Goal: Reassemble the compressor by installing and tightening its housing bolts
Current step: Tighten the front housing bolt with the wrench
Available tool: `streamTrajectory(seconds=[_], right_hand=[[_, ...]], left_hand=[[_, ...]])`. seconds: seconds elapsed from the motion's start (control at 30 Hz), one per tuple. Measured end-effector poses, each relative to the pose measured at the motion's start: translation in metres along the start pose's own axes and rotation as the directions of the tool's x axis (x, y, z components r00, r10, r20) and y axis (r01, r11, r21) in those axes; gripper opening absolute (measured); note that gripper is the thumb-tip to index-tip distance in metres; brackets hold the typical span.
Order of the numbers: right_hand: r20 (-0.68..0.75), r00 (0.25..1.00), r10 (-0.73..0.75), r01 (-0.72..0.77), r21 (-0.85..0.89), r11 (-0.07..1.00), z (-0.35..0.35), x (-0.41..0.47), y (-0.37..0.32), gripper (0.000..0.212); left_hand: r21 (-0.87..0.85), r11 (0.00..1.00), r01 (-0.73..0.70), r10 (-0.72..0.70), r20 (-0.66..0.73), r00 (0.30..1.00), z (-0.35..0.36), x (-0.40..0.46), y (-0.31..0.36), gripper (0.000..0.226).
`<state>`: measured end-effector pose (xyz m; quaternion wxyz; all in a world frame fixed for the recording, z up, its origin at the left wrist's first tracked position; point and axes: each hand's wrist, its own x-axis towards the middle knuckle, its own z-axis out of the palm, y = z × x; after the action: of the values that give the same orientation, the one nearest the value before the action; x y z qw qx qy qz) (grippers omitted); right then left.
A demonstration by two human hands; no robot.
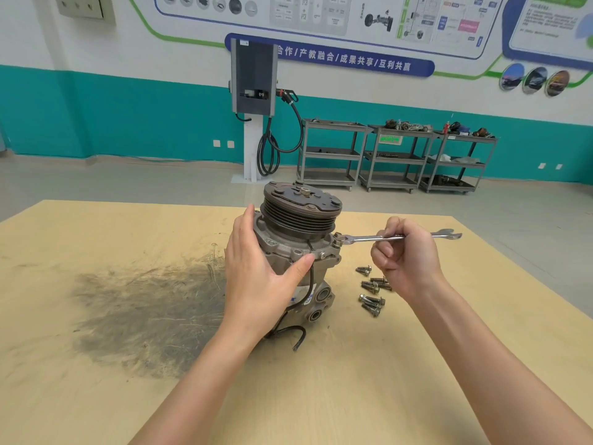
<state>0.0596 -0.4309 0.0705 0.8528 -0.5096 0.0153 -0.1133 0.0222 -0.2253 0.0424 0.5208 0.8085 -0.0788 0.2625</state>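
Note:
A grey metal compressor (298, 248) stands upright on the wooden table (321, 380), its dark grooved pulley on top. My left hand (260, 274) wraps around its housing from the left, thumb on the front flange. My right hand (404, 255) grips a steel open-end wrench (362, 239) around its middle. The wrench lies level, and its left jaw sits on a bolt head (337, 241) at the right edge of the flange. Several loose flanged bolts (372, 290) lie on the table just right of the compressor, below my right hand.
A dark grease stain (144, 313) spreads over the table left of the compressor. A black cable (296, 335) trails from the compressor's base toward me. On the floor beyond stand a charging post (253, 101) and grey shelf carts (394, 155).

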Motion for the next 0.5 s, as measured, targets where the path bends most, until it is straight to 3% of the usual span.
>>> streamTrajectory(seconds=[0.1, 0.17, 0.27, 0.33, 0.43, 0.5], right_hand=[[0.032, 0.995, 0.093, -0.094, 0.018, 0.995, 0.000, 0.004, 0.000, 0.036], [0.057, 0.996, 0.072, -0.073, 0.016, 0.997, -0.001, 0.003, 0.002, 0.035], [0.092, 0.993, -0.068, 0.068, -0.002, 0.998, -0.004, -0.007, 0.007, 0.040], [0.115, 0.972, -0.206, 0.219, -0.114, 0.969, -0.003, -0.019, 0.012, 0.042], [0.159, 0.894, -0.420, 0.448, -0.376, 0.811, 0.004, -0.039, 0.016, 0.033], [0.263, 0.797, -0.544, 0.591, -0.527, 0.612, 0.012, -0.052, 0.015, 0.025]], left_hand=[[-0.002, 1.000, -0.001, 0.001, 0.000, 1.000, 0.000, 0.000, 0.000, 0.103], [-0.005, 1.000, 0.003, -0.003, -0.001, 1.000, 0.000, 0.000, 0.000, 0.103], [0.000, 1.000, 0.004, -0.004, 0.002, 1.000, 0.000, 0.000, 0.000, 0.102], [0.005, 1.000, 0.004, -0.004, 0.003, 1.000, 0.000, 0.000, 0.000, 0.102], [0.009, 1.000, 0.009, -0.009, 0.009, 1.000, 0.000, 0.000, 0.000, 0.103], [0.012, 1.000, 0.006, -0.006, 0.005, 1.000, 0.001, 0.000, 0.000, 0.103]])
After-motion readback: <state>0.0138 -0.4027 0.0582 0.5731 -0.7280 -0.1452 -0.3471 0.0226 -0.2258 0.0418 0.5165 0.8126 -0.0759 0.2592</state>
